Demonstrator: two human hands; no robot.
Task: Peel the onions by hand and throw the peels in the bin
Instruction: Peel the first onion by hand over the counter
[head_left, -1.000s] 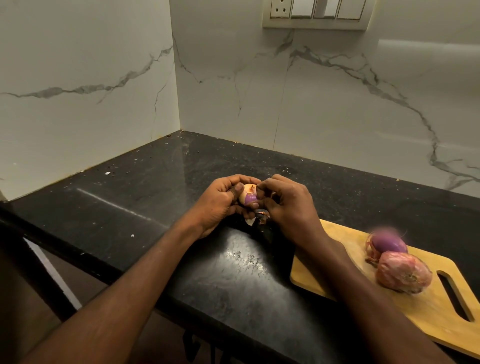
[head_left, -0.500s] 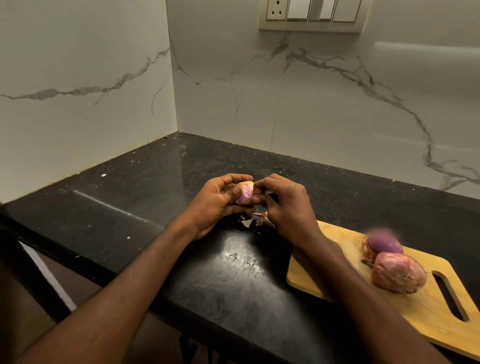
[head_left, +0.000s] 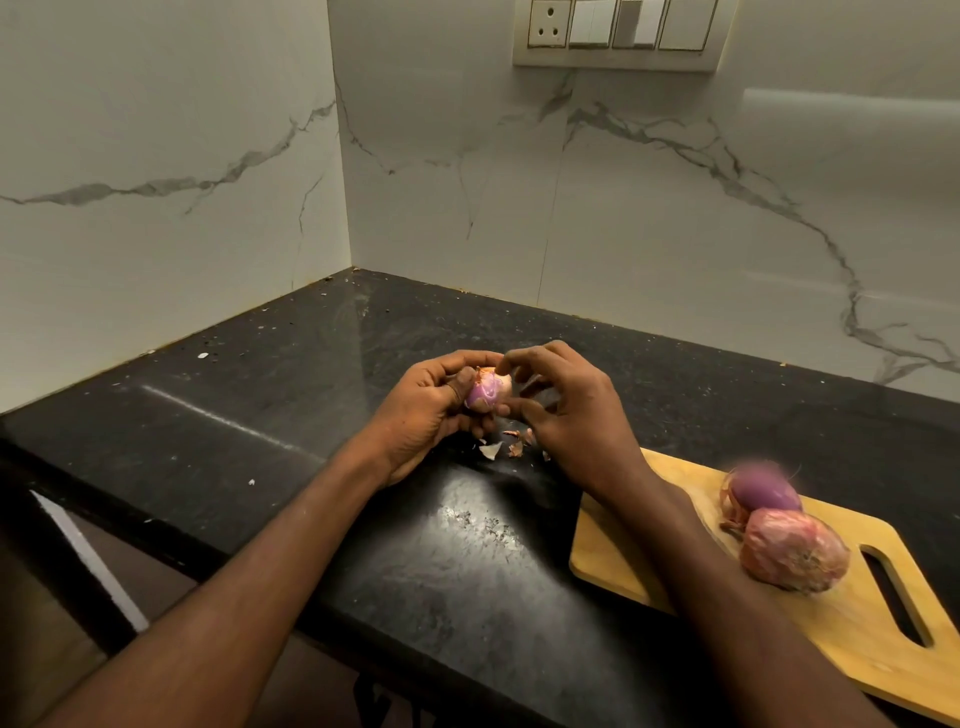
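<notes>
Frame centre: left hand (head_left: 431, 410) cups a partly peeled onion (head_left: 488, 389), thumb across it; right hand (head_left: 566, 410) pinches its top, fingers curled. Hands together.

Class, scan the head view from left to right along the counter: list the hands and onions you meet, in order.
Left hand → held onion → right hand → peeled purple onion → unpeeled onion.

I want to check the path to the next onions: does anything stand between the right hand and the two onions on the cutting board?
Nothing visible does. The right hand is at the held onion, which the left hand grips. The purple onion and the unpeeled onion lie on the cutting board, with only bare board and counter between.
</notes>
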